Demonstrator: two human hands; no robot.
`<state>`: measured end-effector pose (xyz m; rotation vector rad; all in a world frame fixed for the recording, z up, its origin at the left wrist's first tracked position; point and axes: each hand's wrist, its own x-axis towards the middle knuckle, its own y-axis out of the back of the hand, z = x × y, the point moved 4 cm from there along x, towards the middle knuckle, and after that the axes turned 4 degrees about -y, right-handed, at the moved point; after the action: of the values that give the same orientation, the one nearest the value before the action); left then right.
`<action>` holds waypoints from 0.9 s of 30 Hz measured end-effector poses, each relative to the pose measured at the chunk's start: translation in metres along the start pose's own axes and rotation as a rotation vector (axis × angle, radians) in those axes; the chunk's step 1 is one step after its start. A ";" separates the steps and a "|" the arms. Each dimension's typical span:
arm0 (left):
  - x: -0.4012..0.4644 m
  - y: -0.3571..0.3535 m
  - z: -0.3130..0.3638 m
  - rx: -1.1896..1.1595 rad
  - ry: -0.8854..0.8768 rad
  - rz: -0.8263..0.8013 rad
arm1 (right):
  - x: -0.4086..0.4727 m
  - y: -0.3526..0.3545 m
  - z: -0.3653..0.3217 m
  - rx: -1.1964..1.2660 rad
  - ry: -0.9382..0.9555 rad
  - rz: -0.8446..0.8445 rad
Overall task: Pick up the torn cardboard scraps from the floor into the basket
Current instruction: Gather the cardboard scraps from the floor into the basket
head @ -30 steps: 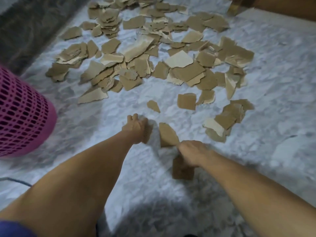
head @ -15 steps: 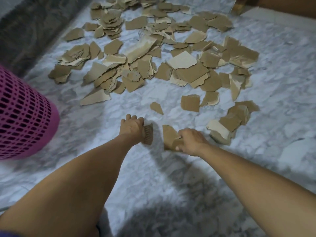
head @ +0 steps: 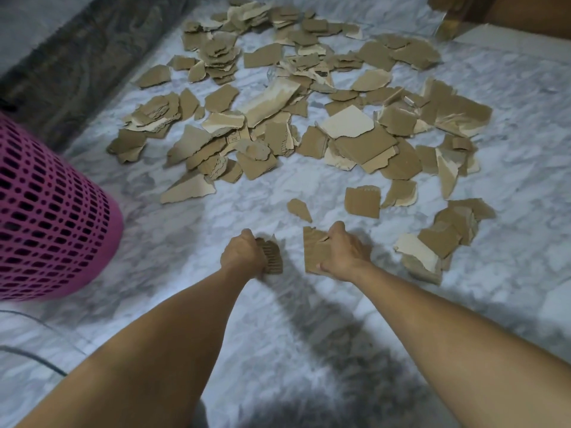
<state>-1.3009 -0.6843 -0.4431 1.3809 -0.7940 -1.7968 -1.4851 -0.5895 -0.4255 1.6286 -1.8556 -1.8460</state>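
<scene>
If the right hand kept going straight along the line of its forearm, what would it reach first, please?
Probably the small scrap lying just beyond the right hand, which already holds a larger piece; depth is uncertain.

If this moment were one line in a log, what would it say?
left hand: holds ridged scrap | right hand: holds flat scrap | basket: left

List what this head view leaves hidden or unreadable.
- Basket: rim and inside cut off by the left edge.
- Left hand: fingers hidden behind its scrap.
- Printed scrap: marking too small.
- Brown object: cut off at the top edge.
</scene>
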 end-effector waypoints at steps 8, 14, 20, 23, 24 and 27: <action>0.009 -0.002 0.013 0.201 -0.157 0.053 | 0.010 0.038 0.007 -0.003 0.033 0.027; 0.011 0.004 0.021 0.199 -0.211 -0.049 | 0.016 0.065 0.021 -0.051 0.012 -0.029; 0.026 0.023 0.063 0.057 -0.298 -0.094 | 0.026 0.111 0.053 -0.087 -0.042 -0.022; 0.036 0.029 0.096 0.080 -0.340 -0.039 | 0.031 0.128 0.078 -0.153 -0.111 -0.050; 0.038 0.030 0.107 0.122 -0.355 -0.012 | 0.032 0.133 0.088 -0.179 -0.131 -0.052; 0.047 0.025 0.132 0.171 -0.401 0.003 | 0.039 0.150 0.121 -0.180 -0.215 -0.006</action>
<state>-1.4323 -0.7320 -0.4164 1.1312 -1.1807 -2.0745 -1.6730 -0.5737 -0.3703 1.4288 -1.6975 -2.1954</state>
